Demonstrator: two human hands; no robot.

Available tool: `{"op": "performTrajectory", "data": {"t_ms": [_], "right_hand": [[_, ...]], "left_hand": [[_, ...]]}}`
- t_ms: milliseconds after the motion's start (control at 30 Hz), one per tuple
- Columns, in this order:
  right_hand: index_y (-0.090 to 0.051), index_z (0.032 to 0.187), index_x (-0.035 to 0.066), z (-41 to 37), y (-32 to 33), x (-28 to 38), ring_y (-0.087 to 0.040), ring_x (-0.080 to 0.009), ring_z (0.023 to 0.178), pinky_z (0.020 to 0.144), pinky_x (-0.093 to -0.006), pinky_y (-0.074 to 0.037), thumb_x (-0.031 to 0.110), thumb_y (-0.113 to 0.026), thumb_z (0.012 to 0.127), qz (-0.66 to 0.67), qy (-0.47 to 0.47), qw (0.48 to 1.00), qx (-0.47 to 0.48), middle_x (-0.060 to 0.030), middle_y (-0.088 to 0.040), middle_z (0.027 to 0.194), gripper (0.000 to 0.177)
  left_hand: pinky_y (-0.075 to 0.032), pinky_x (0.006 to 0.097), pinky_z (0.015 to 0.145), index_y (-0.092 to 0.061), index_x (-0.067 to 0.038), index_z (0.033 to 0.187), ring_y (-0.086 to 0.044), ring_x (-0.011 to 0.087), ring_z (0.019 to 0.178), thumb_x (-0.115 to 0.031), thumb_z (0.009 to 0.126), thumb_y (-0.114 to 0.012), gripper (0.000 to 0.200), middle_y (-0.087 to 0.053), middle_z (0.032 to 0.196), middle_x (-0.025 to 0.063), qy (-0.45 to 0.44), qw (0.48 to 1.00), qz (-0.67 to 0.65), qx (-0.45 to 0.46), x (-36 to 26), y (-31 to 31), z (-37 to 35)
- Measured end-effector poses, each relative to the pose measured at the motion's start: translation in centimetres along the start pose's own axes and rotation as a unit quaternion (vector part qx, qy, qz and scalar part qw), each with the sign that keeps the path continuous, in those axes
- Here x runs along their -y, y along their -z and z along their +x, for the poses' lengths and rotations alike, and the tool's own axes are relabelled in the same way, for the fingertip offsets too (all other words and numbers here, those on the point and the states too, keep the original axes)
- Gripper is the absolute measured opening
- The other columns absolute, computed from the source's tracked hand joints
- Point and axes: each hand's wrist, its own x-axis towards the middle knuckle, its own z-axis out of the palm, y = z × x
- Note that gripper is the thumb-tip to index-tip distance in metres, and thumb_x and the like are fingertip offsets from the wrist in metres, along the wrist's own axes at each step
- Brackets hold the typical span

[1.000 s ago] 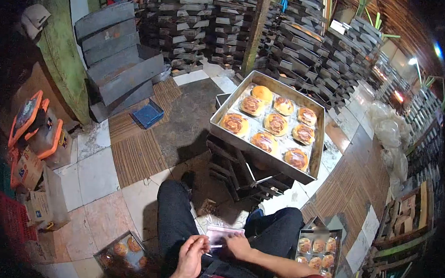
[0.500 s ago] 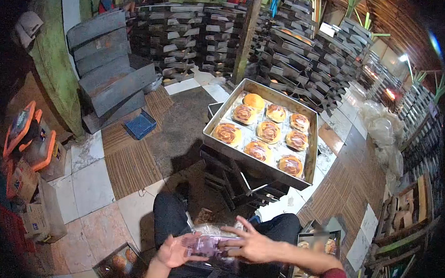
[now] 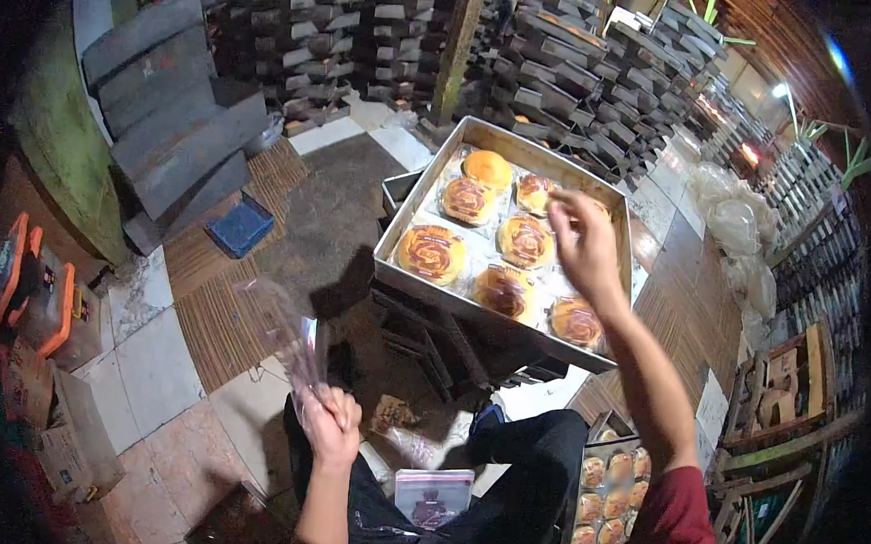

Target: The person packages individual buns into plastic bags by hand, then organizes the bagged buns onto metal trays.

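Note:
My left hand (image 3: 330, 425) is closed around the lower end of a clear plastic bag (image 3: 282, 329), which stands up from the fist and spreads to the left. Over the right part of a metal baking tray (image 3: 496, 335) is my right hand (image 3: 585, 242), its fingers loosely bent, somewhat blurred, and apparently holding nothing. Round buns with brown swirled topping, such as this bun (image 3: 431, 253), lie in the tray on clear wrapping. My right hand hides part of the buns at the back right. A printed plastic packet (image 3: 432, 497) rests on my lap.
A second tray of buns (image 3: 609, 493) stands low beside my right leg. Dark trays (image 3: 550, 102) are stacked high behind. At left are a wooden seat (image 3: 161, 104), a blue basket (image 3: 241, 227) and orange-edged containers (image 3: 65, 304). Plastic bags (image 3: 734, 217) are heaped at right.
My hands have parted. My right hand has left the plastic at my lap and moved up over the tray; my left hand has closed on the plastic bag. The view has shifted slightly.

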Motion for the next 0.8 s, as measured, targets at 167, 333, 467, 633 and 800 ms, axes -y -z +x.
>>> {"op": "performTrajectory", "data": {"t_ms": [167, 333, 467, 633, 800], "right_hand": [[-0.049, 0.112, -0.005, 7.7, -3.2, -15.7, -0.057, -0.0384, 0.097, 0.084, -0.0410, -0.045, 0.049, -0.058, 0.077, -0.251, -0.268, 0.925, 0.095, -0.0277, -0.059, 0.101, 0.065], [-0.016, 0.136, -0.001, 11.2, -8.9, -19.4, -0.052, -0.0390, 0.108, 0.088, -0.0423, -0.043, 0.064, -0.058, 0.069, -0.266, -0.339, 0.889, 0.156, -0.0330, -0.051, 0.113, 0.102], [-0.015, 0.137, 0.002, 11.4, -10.2, -19.5, -0.053, -0.0348, 0.105, 0.087, -0.0413, -0.043, 0.057, -0.067, 0.065, -0.287, -0.396, 0.851, 0.190, -0.0286, -0.051, 0.113, 0.104], [-0.016, 0.138, 0.005, 12.9, -6.0, -19.7, -0.049, -0.0228, 0.109, 0.088, -0.0315, -0.041, 0.034, -0.071, 0.070, -0.152, -0.403, 0.857, 0.284, -0.0175, -0.053, 0.115, 0.091], [-0.029, 0.133, 0.002, 14.9, -6.1, -20.2, -0.050, -0.0209, 0.108, 0.092, -0.0297, -0.039, 0.032, -0.064, 0.078, 0.098, -0.170, 0.948, 0.252, -0.0139, -0.051, 0.119, 0.072]], "left_hand": [[-0.021, 0.0239, 0.039, -0.037, -0.012, 0.059, -0.023, 0.0099, 0.038, -0.044, 0.094, -0.030, 0.048, -0.029, 0.046, -0.0001, 0.003, 0.992, -0.048, -0.120, 2.3, 2.2, 3.2], [-0.019, 0.0251, 0.041, -0.038, -0.012, 0.056, -0.025, 0.0107, 0.038, -0.044, 0.093, -0.036, 0.049, -0.031, 0.043, 0.0002, 0.011, 0.992, -0.018, -0.125, 3.4, 1.7, 4.5], [-0.020, 0.0256, 0.042, -0.038, -0.012, 0.055, -0.026, 0.0109, 0.039, -0.045, 0.093, -0.032, 0.051, -0.030, 0.043, 0.0004, 0.031, 0.992, -0.012, -0.124, 3.7, 1.6, 4.7], [-0.022, 0.0255, 0.045, -0.038, -0.011, 0.059, -0.025, 0.0109, 0.042, -0.049, 0.091, -0.035, 0.049, -0.030, 0.047, 0.0005, 0.040, 0.995, 0.033, -0.081, 3.6, 1.9, 4.3], [-0.022, 0.0265, 0.045, -0.036, -0.012, 0.054, -0.028, 0.0124, 0.040, -0.044, 0.094, -0.031, 0.052, -0.031, 0.044, 0.0011, 0.037, 0.989, 0.019, -0.144, 3.5, 1.2, 4.4]]}}
